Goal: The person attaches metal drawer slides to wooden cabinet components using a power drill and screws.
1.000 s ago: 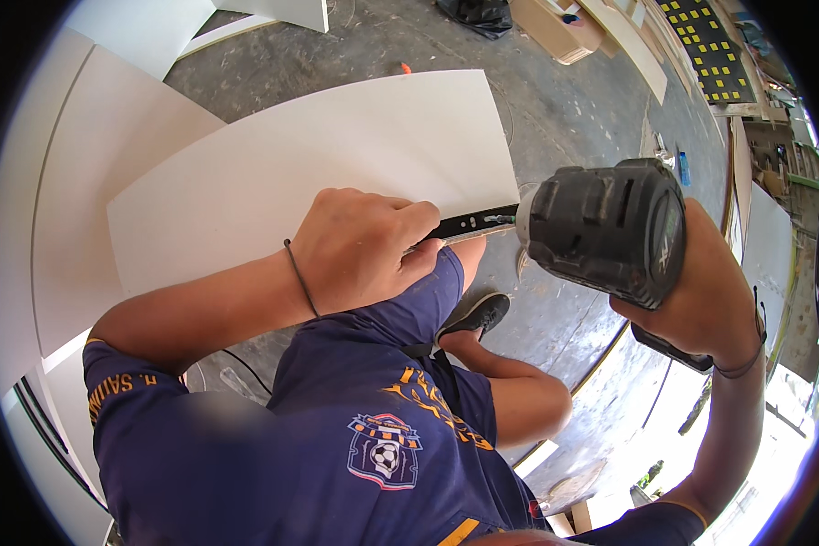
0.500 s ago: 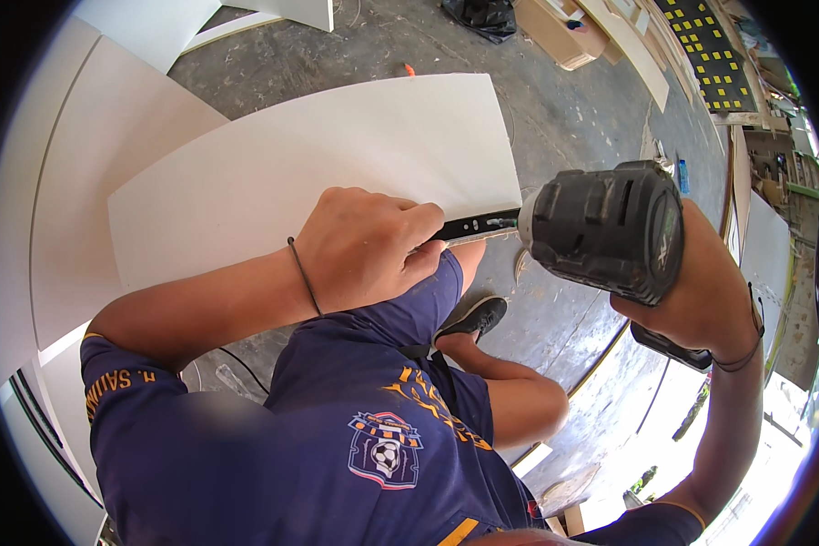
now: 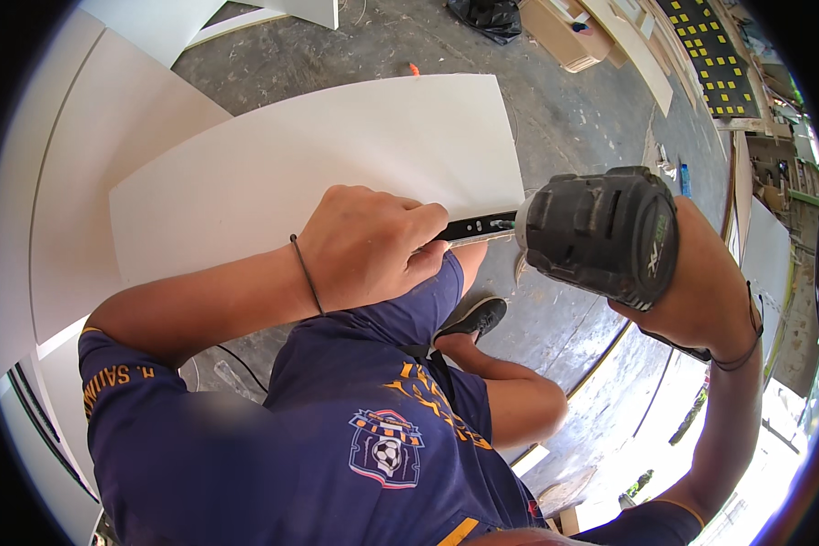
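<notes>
A white board (image 3: 328, 155) lies across my lap, one long edge toward me. Along that near edge, by the right corner, runs a black metal drawer slide (image 3: 470, 227) with small slots. My left hand (image 3: 373, 246) is closed, thumb and fingers pinching the slide against the board's edge; its left part is hidden under the fingers. My right hand (image 3: 705, 282) grips a black cordless drill (image 3: 601, 238) by the handle, held level at the board's right end. The bit (image 3: 502, 224) points left and meets the slide near its right end.
Large white panels (image 3: 127, 164) stand at the left. Cardboard boxes (image 3: 564, 36) and a black plastic bag (image 3: 485, 18) are on the concrete floor (image 3: 273, 55) at the back. Long boards (image 3: 628, 50) lean at the far right. A dark shoe (image 3: 478, 318) is on my foot below the board.
The drill has tilted slightly and shifted a little to the left, with its bit at the slide. My left hand has stayed in place on the slide.
</notes>
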Demonstrator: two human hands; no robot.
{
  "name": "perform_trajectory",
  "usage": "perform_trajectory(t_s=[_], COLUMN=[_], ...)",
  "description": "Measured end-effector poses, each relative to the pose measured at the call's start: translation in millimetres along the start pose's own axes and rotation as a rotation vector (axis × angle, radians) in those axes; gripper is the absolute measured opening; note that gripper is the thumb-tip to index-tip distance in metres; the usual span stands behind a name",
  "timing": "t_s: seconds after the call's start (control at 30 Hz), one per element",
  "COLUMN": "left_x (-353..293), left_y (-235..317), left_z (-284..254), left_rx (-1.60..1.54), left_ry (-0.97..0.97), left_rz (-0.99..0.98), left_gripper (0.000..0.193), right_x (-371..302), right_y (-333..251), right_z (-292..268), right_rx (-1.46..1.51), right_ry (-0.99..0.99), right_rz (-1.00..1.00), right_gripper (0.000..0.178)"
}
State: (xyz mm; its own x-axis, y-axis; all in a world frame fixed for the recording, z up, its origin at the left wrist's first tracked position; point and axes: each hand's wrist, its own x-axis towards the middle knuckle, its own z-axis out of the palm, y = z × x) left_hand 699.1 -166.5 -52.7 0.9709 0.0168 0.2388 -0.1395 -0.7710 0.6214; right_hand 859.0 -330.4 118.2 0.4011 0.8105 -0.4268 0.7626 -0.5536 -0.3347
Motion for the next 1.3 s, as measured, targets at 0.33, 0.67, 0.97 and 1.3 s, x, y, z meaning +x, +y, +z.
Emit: perform_trajectory(t_s=[0.33,0.67,0.97,1.3], left_x=[4,3,14,7], left_y=[2,-1,0,-6], left_z=[3,5,5,4], left_rx=[-0.008,-0.014,-0.062,-0.075], left_ry=[-0.019,-0.01,-0.034,-0.038], left_rz=[0.037,0.031,0.092,0.015], left_gripper=[0.016,0.016,0.016,0.015], right_x=[-2,1,-11,17], right_y=[1,4,0,3], right_z=[-4,-3,-1,-3], right_rx=[0.014,0.022,-0.056,0.031], right_ry=[-0.2,-0.194,-0.08,-0.163], right_rz=[0.294,0.259,0.078,0.05], right_gripper=[0.068,0.064,0.026,0.026])
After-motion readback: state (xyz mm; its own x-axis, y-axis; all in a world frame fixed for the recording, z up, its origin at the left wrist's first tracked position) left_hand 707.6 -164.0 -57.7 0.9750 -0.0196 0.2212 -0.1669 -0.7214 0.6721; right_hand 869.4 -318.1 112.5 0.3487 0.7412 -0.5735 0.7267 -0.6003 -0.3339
